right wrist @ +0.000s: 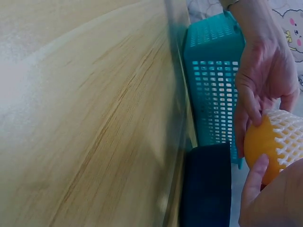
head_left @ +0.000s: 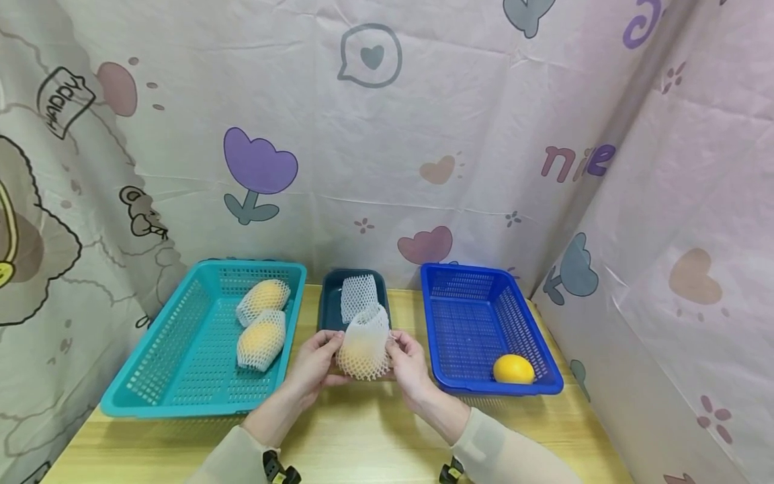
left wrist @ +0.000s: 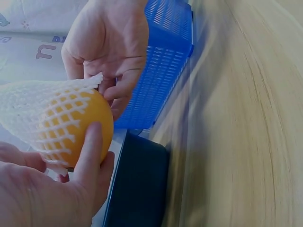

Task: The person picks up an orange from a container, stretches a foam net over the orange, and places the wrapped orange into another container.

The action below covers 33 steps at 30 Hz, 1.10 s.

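Observation:
Between my two hands is a smooth yellow-orange fruit [left wrist: 100,118] partly covered by a white foam net sleeve [head_left: 370,336]. My left hand [head_left: 316,359] holds it from the left, its thumb and fingers against the fruit and the net's edge. From the right, my right hand [head_left: 412,363] pinches the net's edge, its fingertips close against the fruit. One end of the fruit is bare in both wrist views, while the sleeve's loose end reaches past the other end. Just behind the hands, a dark teal tray [head_left: 329,296] holds another foam net [head_left: 359,296].
A turquoise basket [head_left: 181,409] on the left holds two yellow fruits [head_left: 261,341] in foam nets. To the right, a blue basket [head_left: 459,323] has one bare yellow fruit [head_left: 513,369] in its front right corner. A printed curtain [head_left: 338,148] hangs behind the wooden table [head_left: 363,437].

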Motion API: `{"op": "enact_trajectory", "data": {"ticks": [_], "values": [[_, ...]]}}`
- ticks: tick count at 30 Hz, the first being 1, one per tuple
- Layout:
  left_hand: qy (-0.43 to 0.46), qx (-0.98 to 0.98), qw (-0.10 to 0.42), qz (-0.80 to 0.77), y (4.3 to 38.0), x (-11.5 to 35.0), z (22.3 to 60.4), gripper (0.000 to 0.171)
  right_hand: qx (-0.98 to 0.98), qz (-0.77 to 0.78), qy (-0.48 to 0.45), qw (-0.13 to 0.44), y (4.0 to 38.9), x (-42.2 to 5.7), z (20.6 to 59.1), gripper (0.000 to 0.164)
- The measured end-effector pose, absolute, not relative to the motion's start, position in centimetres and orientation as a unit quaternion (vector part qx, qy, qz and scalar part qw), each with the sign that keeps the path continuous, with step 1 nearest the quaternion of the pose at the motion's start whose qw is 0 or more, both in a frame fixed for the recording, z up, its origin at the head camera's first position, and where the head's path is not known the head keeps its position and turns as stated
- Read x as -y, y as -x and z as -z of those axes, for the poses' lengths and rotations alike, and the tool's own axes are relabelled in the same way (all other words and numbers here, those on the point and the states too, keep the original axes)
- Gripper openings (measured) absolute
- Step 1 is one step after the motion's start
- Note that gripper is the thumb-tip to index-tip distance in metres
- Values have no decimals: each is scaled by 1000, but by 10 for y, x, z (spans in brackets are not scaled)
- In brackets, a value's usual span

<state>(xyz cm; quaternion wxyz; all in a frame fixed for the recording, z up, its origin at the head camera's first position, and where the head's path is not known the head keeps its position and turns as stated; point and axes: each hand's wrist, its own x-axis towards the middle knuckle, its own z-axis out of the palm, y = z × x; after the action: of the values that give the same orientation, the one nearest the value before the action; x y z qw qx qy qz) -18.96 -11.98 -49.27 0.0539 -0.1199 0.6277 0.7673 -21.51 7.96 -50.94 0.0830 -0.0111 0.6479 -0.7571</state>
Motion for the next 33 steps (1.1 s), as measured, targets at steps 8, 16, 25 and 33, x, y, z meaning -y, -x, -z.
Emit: {"op": "enact_trajectory", "data": {"ticks": [8, 16, 25, 33], "values": [[108, -631, 49, -766, 193, 119, 489, 27, -649, 756, 29, 78, 217, -79, 504, 18], [117, -636, 35, -762, 195, 118, 487, 29, -639, 763, 43, 83, 218, -77, 499, 11], [119, -610, 39, -783, 198, 113, 491, 37, -632, 772, 35, 51, 219, -76, 496, 11], [125, -577, 49, -806, 198, 112, 492, 42, -631, 772, 33, 70, 219, -78, 499, 12]]}}
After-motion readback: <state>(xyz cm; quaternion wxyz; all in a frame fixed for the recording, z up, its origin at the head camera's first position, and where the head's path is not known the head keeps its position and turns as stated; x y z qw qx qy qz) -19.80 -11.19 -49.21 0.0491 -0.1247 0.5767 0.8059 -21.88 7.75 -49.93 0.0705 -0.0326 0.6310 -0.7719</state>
